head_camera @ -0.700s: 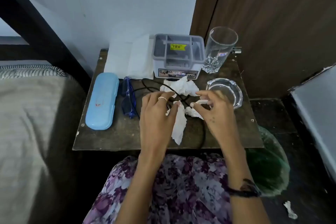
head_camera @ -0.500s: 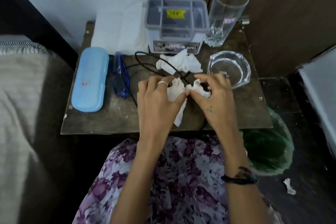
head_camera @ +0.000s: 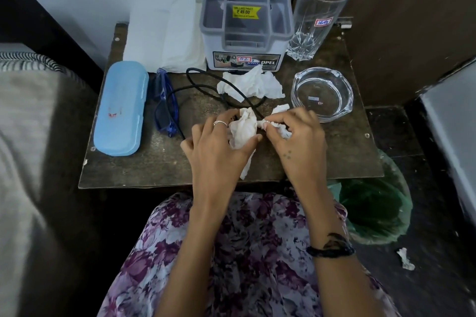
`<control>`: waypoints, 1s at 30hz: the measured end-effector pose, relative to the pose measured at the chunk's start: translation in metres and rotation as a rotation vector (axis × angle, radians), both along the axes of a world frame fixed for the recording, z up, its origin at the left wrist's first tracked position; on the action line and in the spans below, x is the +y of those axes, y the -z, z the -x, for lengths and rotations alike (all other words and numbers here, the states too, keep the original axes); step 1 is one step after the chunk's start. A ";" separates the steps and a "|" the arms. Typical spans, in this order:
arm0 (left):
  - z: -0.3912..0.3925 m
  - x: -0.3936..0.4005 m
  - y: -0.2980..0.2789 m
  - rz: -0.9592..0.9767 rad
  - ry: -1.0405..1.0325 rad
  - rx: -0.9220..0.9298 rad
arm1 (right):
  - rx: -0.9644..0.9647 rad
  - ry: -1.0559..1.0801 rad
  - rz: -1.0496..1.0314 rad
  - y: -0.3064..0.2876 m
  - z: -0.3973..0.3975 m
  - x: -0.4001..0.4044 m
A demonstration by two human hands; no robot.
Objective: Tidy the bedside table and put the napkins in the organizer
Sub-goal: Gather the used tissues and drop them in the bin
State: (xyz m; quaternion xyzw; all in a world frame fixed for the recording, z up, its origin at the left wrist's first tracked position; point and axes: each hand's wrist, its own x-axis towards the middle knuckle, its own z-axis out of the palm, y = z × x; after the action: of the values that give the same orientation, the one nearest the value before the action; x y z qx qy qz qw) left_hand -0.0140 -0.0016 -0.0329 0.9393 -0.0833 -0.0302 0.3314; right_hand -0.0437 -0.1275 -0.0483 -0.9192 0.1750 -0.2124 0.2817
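Note:
My left hand (head_camera: 219, 152) grips a crumpled white napkin (head_camera: 242, 131) over the middle of the dark bedside table (head_camera: 144, 170). Beside it, my right hand (head_camera: 296, 139) pinches a second crumpled napkin (head_camera: 279, 127). A third crumpled napkin (head_camera: 251, 85) lies loose in front of the grey organizer (head_camera: 247, 28), which stands at the back with its compartments open on top. A stack of flat white napkins (head_camera: 167, 36) leans against the wall to the organizer's left.
A black cable (head_camera: 206, 85) loops under the napkins. Blue glasses (head_camera: 166, 103) and a light-blue glasses case (head_camera: 119, 108) lie at the left. A tall glass (head_camera: 319, 13) and a glass ashtray (head_camera: 322, 92) are at the right. A green-lined bin (head_camera: 376, 203) stands on the floor, right.
Both hands have closed on crumpled napkins and drawn them together near the table's middle. The camera has tilted down and closer to the table.

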 end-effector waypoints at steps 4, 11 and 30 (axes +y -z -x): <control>0.000 0.000 -0.003 0.040 -0.029 -0.034 | -0.048 0.023 -0.143 -0.002 -0.001 -0.001; 0.006 0.000 -0.027 0.276 -0.097 -0.026 | -0.215 0.179 -0.855 -0.036 0.014 0.000; 0.118 -0.196 -0.044 0.461 0.451 0.219 | -0.767 0.900 -0.938 -0.030 0.139 -0.128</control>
State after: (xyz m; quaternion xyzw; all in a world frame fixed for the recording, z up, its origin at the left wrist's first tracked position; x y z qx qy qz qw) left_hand -0.1320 -0.1976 0.0112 0.7889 -0.2576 -0.1837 0.5268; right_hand -0.1825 -0.2555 -0.0181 -0.4044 0.4952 -0.5154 0.5706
